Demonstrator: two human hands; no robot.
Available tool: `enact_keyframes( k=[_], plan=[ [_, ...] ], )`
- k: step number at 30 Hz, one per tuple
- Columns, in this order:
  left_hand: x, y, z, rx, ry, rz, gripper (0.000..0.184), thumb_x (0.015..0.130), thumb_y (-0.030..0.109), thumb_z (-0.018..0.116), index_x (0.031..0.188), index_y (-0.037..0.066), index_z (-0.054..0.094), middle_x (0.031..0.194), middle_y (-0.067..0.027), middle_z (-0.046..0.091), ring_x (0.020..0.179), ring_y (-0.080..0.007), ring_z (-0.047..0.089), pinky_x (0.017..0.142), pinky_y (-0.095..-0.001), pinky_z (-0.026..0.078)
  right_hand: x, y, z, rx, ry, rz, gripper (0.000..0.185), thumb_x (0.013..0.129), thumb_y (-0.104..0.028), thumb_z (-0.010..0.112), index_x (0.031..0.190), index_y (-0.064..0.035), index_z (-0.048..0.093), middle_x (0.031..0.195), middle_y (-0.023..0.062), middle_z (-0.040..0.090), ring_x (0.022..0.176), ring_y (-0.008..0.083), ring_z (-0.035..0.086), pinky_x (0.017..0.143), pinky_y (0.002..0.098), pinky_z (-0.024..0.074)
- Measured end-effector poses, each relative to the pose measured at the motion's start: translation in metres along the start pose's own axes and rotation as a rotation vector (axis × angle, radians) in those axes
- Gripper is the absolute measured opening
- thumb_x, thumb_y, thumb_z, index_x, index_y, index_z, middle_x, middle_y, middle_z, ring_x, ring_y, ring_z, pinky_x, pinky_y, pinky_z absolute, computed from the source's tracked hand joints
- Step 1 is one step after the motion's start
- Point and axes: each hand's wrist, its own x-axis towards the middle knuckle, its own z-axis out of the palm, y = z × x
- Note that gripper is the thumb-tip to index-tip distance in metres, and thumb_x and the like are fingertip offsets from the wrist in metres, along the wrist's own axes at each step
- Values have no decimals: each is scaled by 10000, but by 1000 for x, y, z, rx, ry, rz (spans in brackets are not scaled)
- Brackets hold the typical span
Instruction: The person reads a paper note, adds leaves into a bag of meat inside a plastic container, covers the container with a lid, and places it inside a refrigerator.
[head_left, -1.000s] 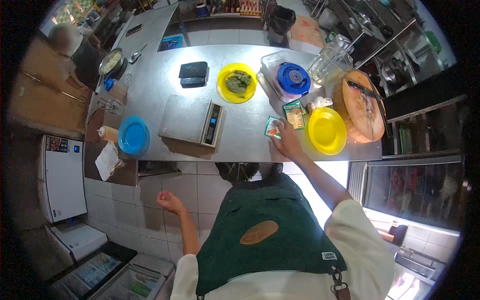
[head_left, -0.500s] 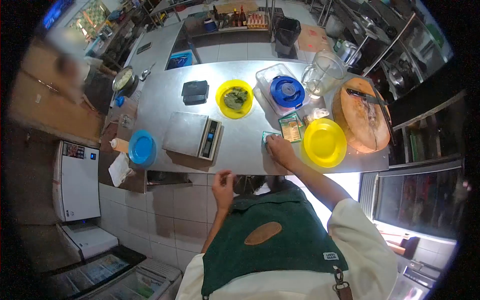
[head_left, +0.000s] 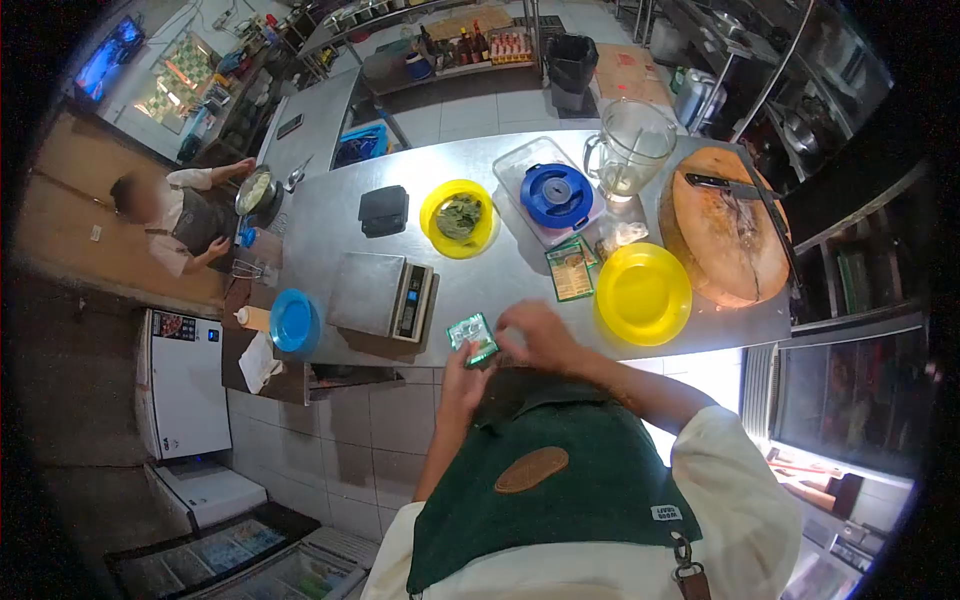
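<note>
A small green and white sachet (head_left: 472, 339) is pinched in my left hand (head_left: 462, 382) at the table's near edge. My right hand (head_left: 542, 338) hovers just right of it, fingers bent and parted, with nothing visible in them. On the table beyond lie more green printed sachets (head_left: 570, 272), beside a yellow plate (head_left: 643, 294). A digital scale (head_left: 382, 296) stands left of my hands. Farther back, a yellow bowl (head_left: 484, 229) holds dark green leaves (head_left: 459, 217).
A round wooden chopping board (head_left: 705, 250) with a knife (head_left: 715, 184) lies right. Behind are a blender jug (head_left: 632, 150) and a clear container (head_left: 520, 165) with a blue-lidded tub (head_left: 556, 196). A blue bowl (head_left: 295, 322) stands left. Another person (head_left: 190, 215) works beside a pan (head_left: 257, 192).
The sachet has come off the table toward me and is now in my left hand. My right hand has moved left and nearer. The view has shifted slightly.
</note>
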Motion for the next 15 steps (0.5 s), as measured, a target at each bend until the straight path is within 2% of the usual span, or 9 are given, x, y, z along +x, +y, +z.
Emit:
enact_keyframes(
  k=[1, 2, 3, 5, 6, 8, 9, 11, 15],
  plan=[
    [-5, 1, 3, 73, 49, 63, 385, 1088, 347, 475, 1293, 31, 555, 1216, -149, 670, 1078, -317, 691, 896, -455, 593, -2, 19, -6, -90, 80, 136, 287, 787, -181, 766, 1040, -82, 671, 1074, 134, 670, 1060, 325, 629, 916, 471, 459],
    [-8, 3, 0, 91, 74, 51, 327, 1072, 279, 521, 1263, 18, 572, 1205, -167, 677, 1039, -311, 700, 900, -445, 592, -2, 39, -15, -283, 116, 224, 334, 784, -202, 763, 1071, -67, 657, 1108, 162, 662, 1110, 352, 603, 939, 493, 440],
    [-13, 3, -1, 88, 78, 58, 327, 1072, 279, 521, 1263, 18, 572, 1205, -167, 677, 1039, -311, 700, 900, -445, 592, -1, 59, -24, -475, 150, 309, 382, 782, -224, 760, 1102, -53, 642, 1141, 189, 654, 1160, 379, 577, 963, 515, 420],
    [-24, 3, -1, 342, 223, 121, 284, 1044, 223, 571, 1246, 23, 582, 1158, -146, 689, 1004, -273, 706, 880, -426, 595, 9, 87, -41, -804, 51, 541, 494, 794, -307, 755, 1156, -6, 605, 1129, 242, 637, 1190, 425, 543, 1067, 584, 355],
    [-30, 1, -2, 339, 228, 130, 284, 1044, 223, 571, 1246, 23, 582, 1158, -146, 689, 1004, -273, 706, 880, -426, 595, 7, 95, -44, -801, 50, 530, 494, 794, -307, 755, 1156, -6, 605, 1129, 242, 637, 1190, 425, 543, 1067, 584, 355],
    [-36, -3, -3, 298, 253, 169, 257, 1019, 195, 606, 1214, 28, 602, 1113, -110, 694, 980, -237, 701, 853, -418, 595, 6, 112, -47, -1071, 79, 513, 618, 783, -400, 770, 1194, 19, 576, 1167, 271, 624, 1259, 437, 507, 1160, 660, 221],
    [-35, -7, -12, 294, 255, 177, 257, 1019, 195, 606, 1214, 28, 602, 1113, -110, 694, 980, -237, 701, 853, -418, 595, 7, 117, -44, -1071, 80, 504, 618, 783, -400, 770, 1194, 19, 576, 1167, 271, 624, 1259, 437, 507, 1160, 660, 221],
    [-30, -10, -25, 241, 237, 150, 242, 1011, 198, 615, 1190, 36, 618, 1082, -82, 690, 969, -214, 695, 829, -416, 598, 12, 120, -39, -1031, -87, 636, 700, 762, -439, 799, 1230, 23, 559, 1232, 280, 619, 1319, 450, 478, 1193, 684, 130],
    [-45, -14, -25, 219, 301, 178, 243, 1000, 192, 621, 1189, 40, 620, 1069, -79, 687, 971, -213, 687, 839, -422, 588, 18, 113, -36, -957, -99, 664, 808, 702, -485, 840, 1259, 24, 554, 1301, 298, 599, 1370, 481, 431, 1178, 696, 148]
  ],
)
